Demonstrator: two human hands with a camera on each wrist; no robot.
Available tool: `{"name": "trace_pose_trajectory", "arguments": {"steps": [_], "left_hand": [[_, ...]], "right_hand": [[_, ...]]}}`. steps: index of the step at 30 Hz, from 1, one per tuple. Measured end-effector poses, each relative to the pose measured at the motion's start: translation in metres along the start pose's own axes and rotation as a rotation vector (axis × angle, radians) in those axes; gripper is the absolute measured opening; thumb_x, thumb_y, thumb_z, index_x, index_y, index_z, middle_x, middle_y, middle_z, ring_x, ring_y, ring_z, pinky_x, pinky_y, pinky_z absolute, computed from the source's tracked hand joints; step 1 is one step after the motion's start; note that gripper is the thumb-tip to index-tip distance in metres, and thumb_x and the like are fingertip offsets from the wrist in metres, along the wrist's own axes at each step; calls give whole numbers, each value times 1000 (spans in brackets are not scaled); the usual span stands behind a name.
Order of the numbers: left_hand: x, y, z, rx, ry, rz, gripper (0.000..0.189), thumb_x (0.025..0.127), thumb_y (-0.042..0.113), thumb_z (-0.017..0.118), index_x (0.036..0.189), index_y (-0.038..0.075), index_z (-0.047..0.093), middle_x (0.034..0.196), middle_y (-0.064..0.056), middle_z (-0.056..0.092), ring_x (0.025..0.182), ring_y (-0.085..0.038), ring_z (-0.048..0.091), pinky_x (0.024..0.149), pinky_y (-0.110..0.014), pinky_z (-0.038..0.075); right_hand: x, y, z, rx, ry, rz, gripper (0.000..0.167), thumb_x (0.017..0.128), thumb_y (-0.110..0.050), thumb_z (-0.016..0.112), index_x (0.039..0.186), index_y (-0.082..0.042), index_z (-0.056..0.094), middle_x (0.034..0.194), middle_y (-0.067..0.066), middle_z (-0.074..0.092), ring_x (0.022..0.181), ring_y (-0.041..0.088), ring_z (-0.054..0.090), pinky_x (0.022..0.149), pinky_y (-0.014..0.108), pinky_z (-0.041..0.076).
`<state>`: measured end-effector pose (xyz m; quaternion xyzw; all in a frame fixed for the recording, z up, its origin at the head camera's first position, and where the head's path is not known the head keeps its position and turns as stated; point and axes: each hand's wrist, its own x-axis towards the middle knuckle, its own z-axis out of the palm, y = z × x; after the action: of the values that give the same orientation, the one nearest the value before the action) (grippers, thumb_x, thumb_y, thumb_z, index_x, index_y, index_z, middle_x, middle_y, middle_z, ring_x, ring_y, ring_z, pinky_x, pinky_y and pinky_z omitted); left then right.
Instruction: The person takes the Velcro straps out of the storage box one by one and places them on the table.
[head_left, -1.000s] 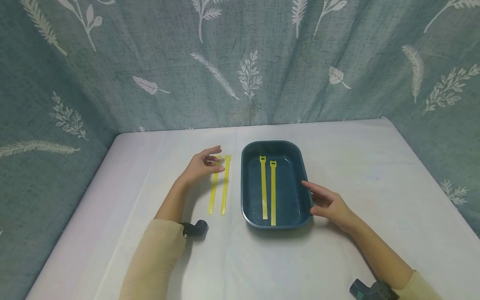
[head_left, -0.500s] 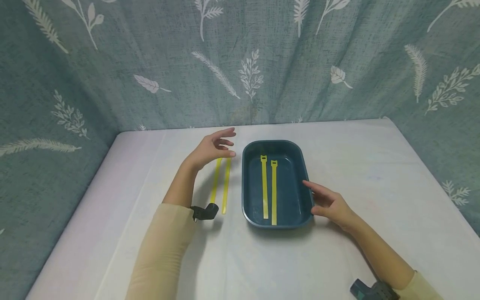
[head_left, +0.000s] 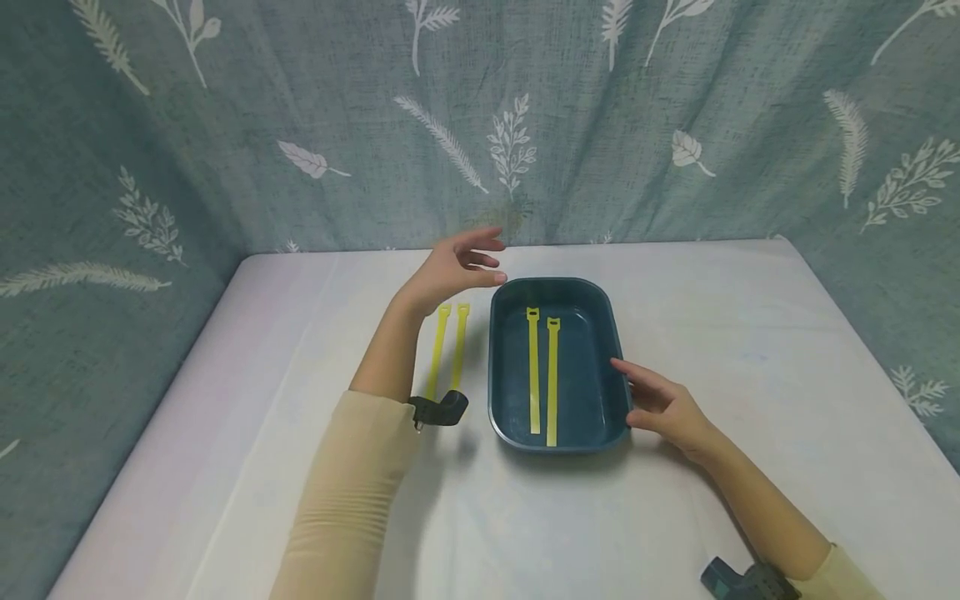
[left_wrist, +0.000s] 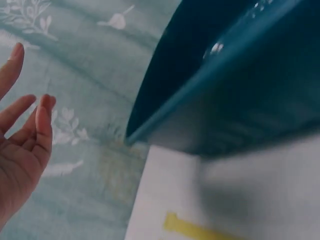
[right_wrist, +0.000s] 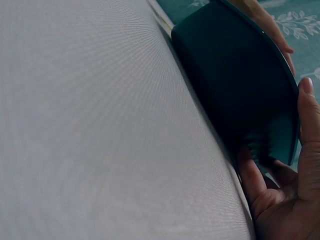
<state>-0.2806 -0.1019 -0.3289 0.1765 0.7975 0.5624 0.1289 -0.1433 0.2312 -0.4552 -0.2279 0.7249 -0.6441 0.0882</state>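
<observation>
My left hand [head_left: 463,265] hovers at the far-left corner of a dark teal tray [head_left: 491,367], fingers loosely bent and nothing between them. The left wrist view has the same hand at its left edge, apart from the tray wall. With my right hand [head_left: 667,407] I hold the tray's right side; in the right wrist view one fingertip lies at the rim and other fingers reach low against the wall. Inside the tray lie two yellow cable straps with slotted heads, a left strap [head_left: 534,371] and a right strap [head_left: 552,379].
On the white-covered table [head_left: 750,333], left of the tray, lie two more yellow straps, an outer strap [head_left: 438,350] and an inner strap [head_left: 458,346], their lower ends partly behind the left wrist camera [head_left: 442,408]. A leaf-patterned curtain [head_left: 330,125] rises behind the table.
My left hand has moved away from over the table straps, to the right and toward the back, up to the tray's far corner. The right hand keeps its place at the tray.
</observation>
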Motion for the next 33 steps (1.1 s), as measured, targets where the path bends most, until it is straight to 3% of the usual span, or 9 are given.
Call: {"name": "trace_pose_trajectory", "arguments": {"steps": [10,17,23,29,33], "left_hand": [[21,-1,35,-34,-103,-25,68,81,17,75,141,18,45,133,-3,55,118,-17,52,99,-36,44],[34,-9,61,31,-155,-115,66,80,14,76,139,11,48,132,-11,55,115,-22,55,99,-35,44],[41,-14,83,41,-176,-183,65,77,6,77,136,8,50,129,-12,55,112,-22,56,95,-30,47],[41,-24,98,196,-226,-190,72,73,2,80,137,8,49,133,-9,54,100,-19,57,86,-27,48],[39,-32,102,266,-237,-172,73,71,-3,79,137,6,49,137,-8,53,104,-22,58,86,-28,49]], "right_hand": [[-3,2,-1,21,-4,8,65,84,-1,68,142,-1,40,143,-17,41,129,-4,38,100,13,34],[-2,0,-1,26,-11,8,65,85,-3,68,142,-1,39,144,-16,41,130,-4,37,100,13,34],[0,-2,-1,61,-19,-8,64,85,-5,68,142,2,38,143,-15,42,131,-3,37,102,13,33],[1,-3,-1,77,-22,-1,64,86,-5,68,142,2,38,143,-16,42,131,-3,37,102,13,33],[1,-3,-1,75,-22,9,63,86,-4,67,142,2,38,143,-16,42,131,-3,37,102,13,33]]}}
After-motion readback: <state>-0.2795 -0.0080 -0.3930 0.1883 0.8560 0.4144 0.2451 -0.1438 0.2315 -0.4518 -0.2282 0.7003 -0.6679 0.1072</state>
